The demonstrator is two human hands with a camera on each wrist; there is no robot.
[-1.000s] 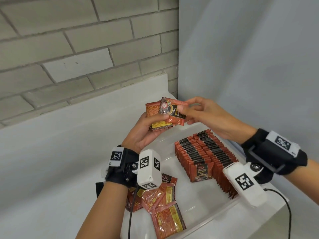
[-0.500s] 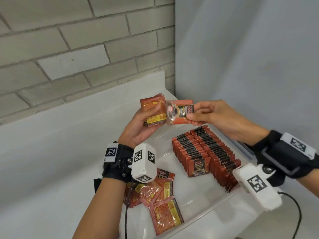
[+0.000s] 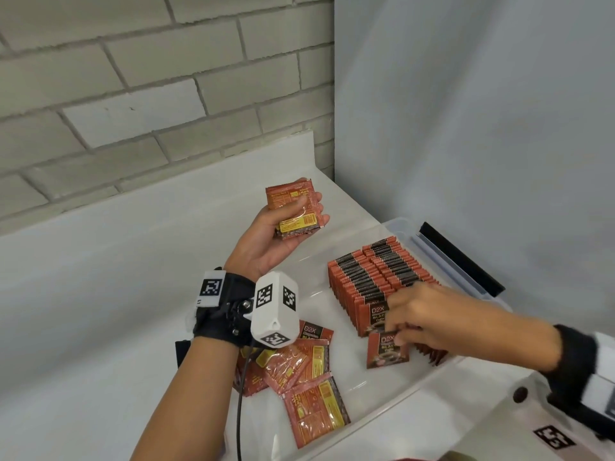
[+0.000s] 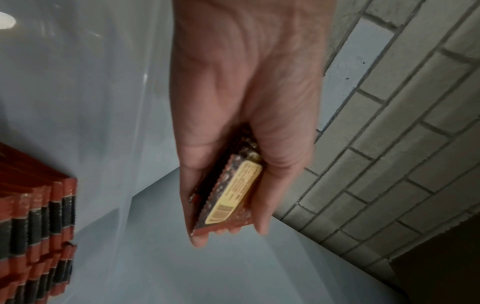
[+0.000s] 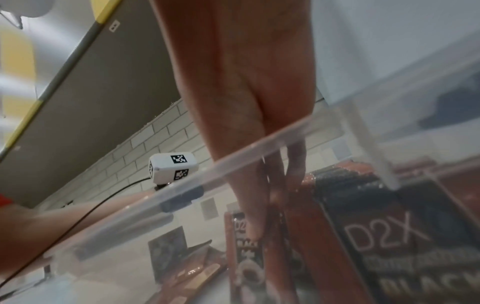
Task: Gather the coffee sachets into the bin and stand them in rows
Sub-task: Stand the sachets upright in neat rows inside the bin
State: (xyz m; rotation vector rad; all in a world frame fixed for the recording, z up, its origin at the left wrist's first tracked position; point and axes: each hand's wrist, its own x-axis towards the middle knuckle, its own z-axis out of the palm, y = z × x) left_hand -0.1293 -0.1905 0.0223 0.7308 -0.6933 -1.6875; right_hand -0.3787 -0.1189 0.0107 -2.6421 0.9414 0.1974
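red sachet pinched by right hand.

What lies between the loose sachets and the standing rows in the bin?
In the head view, bare bin floor separates the loose sachets from the standing rows.

There is one clear plastic bin. Inside the bin, two rows of red and black coffee sachets stand on edge, too many to count. One more red and black sachet is at the near end of those rows, pinched by the right hand. About five loose orange sachets lie flat at the bin's left end. The left hand holds a small stack of orange sachets above the bin; how many I cannot tell.
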